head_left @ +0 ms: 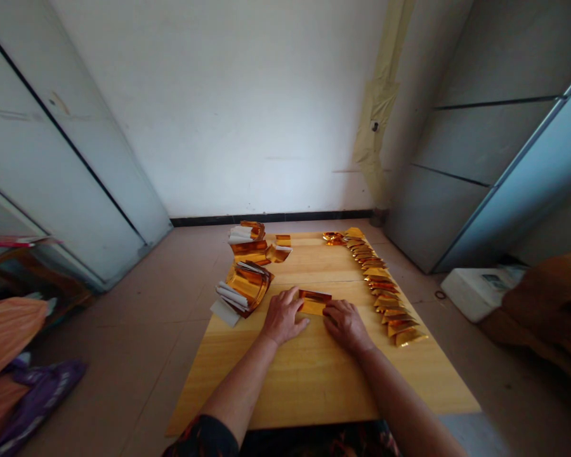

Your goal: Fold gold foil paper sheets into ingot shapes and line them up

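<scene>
Gold and shiny, the small rectangular sheet of metallic paper (315,303) lies flat on the pale yellow wooden board (285,393), just below and right of the middle of the frame. Its upper strip looks a darker, coppery brown, with a thin pale line along the top edge; the lower part is a brighter yellow gold. It is wider than it is tall, and its two ends are partly covered by our fingers.

Our left hand (282,316) rests at the sheet's left end, palm down, the fingers together and pointing up the frame, the thumb set apart toward the right. Our right hand (346,325) is at the right end, its fingers curled and drawn close together on the sheet. We cannot tell whether either hand pinches the paper or only presses on it.

Left of the hands, we see a curved stack of gold paper sheets with whitish backs (247,285), and above it more curled gold sheets (250,252) and a rolled bundle of gold and white paper (246,233). A small gold piece (283,240) lies to their right.

Down the board's right side runs a long row of folded gold paper pieces with pointed ends (383,292), overlapping one another. At the top of that row, a crumpled-looking shiny gold piece (334,238) sits just beside it.
</scene>
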`<state>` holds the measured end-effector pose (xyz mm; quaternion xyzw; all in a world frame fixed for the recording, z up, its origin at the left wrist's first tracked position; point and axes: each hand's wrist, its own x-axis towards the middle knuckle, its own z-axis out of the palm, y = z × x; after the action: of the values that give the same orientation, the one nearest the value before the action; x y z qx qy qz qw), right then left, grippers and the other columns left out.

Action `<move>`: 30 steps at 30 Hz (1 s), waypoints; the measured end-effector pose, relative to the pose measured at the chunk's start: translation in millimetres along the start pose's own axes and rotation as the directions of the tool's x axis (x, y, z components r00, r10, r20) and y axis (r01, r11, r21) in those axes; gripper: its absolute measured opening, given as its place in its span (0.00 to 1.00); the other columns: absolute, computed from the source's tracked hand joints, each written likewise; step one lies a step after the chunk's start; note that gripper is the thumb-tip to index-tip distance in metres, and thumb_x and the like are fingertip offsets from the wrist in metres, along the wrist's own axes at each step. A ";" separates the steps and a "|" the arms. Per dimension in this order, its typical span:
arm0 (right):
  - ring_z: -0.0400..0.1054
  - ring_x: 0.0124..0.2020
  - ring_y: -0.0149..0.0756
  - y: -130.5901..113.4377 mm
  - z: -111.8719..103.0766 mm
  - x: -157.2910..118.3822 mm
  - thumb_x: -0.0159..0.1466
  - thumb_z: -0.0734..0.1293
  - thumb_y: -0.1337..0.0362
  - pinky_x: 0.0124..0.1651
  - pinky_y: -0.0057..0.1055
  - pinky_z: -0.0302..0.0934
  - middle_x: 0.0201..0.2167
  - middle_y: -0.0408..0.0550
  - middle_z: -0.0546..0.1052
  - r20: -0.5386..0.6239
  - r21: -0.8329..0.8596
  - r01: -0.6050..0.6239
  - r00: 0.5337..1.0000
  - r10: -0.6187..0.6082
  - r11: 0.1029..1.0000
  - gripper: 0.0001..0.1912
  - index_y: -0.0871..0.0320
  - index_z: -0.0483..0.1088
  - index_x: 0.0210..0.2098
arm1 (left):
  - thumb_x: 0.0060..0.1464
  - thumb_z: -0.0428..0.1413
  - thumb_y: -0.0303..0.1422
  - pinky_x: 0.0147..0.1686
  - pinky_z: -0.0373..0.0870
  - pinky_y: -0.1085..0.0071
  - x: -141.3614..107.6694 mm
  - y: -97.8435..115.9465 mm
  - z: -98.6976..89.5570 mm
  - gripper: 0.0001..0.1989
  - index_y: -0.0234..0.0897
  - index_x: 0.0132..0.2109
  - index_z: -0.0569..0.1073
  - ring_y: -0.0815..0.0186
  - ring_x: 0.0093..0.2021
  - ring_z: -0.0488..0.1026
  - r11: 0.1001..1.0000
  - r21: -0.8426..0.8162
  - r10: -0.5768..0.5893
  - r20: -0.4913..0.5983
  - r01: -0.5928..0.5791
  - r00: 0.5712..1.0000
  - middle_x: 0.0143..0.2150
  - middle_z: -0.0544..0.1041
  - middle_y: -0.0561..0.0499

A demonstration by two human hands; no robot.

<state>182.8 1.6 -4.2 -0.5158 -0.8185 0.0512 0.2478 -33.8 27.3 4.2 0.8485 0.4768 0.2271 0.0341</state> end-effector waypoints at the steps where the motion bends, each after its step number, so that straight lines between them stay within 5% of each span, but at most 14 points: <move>1: 0.65 0.43 0.37 -0.9 -1.0 0.4 0.61 0.62 0.65 0.46 0.33 0.56 0.43 0.50 0.74 0.006 -0.004 0.002 1.000 -0.002 1.000 0.10 0.54 0.73 0.39 | 0.44 0.61 0.40 0.53 0.61 0.54 0.1 0.1 -0.1 0.20 0.41 0.46 0.74 0.53 0.55 0.62 1.000 0.005 0.000 0.007 0.000 1.000 0.61 0.63 0.44; 10: 0.64 0.43 0.37 -4.3 -4.4 1.4 0.63 0.62 0.65 0.45 0.32 0.54 0.42 0.49 0.75 0.012 0.024 -0.009 1.000 0.009 1.000 0.09 0.53 0.73 0.41 | 0.48 0.59 0.40 0.53 0.61 0.54 0.8 -1.4 3.2 0.24 0.43 0.53 0.69 0.53 0.55 0.63 0.999 0.038 -0.023 -0.019 0.024 1.000 0.60 0.63 0.44; 19: 0.66 0.42 0.37 3.4 -0.1 4.8 0.61 0.62 0.68 0.45 0.32 0.56 0.40 0.49 0.76 -0.007 0.108 -0.054 0.998 0.055 0.993 0.11 0.56 0.72 0.42 | 0.51 0.58 0.37 0.50 0.63 0.55 1.6 -0.9 4.0 0.14 0.42 0.45 0.74 0.55 0.52 0.65 0.997 0.067 -0.024 -0.015 0.025 1.000 0.56 0.69 0.45; 23: 0.67 0.40 0.35 10.3 -4.8 10.1 0.60 0.61 0.70 0.45 0.30 0.56 0.37 0.47 0.76 0.042 0.177 -0.007 0.999 0.000 0.984 0.09 0.56 0.73 0.35 | 0.55 0.54 0.36 0.48 0.63 0.57 4.0 -1.5 4.9 0.10 0.43 0.43 0.76 0.57 0.50 0.66 0.996 0.062 -0.057 -0.018 0.058 0.998 0.53 0.71 0.47; 30: 0.66 0.40 0.36 21.7 -6.8 11.0 0.55 0.64 0.70 0.44 0.30 0.59 0.37 0.49 0.74 0.052 0.254 0.038 0.997 -0.053 0.966 0.10 0.58 0.72 0.36 | 0.53 0.56 0.36 0.48 0.62 0.59 6.0 -2.0 3.2 0.11 0.44 0.44 0.75 0.57 0.50 0.67 0.993 0.073 -0.097 0.024 0.095 0.995 0.52 0.72 0.48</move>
<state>200.0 20.0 -1.7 -0.4594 -0.8238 0.1646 0.2885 -31.4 33.9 2.9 0.8284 0.5242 0.1961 0.0209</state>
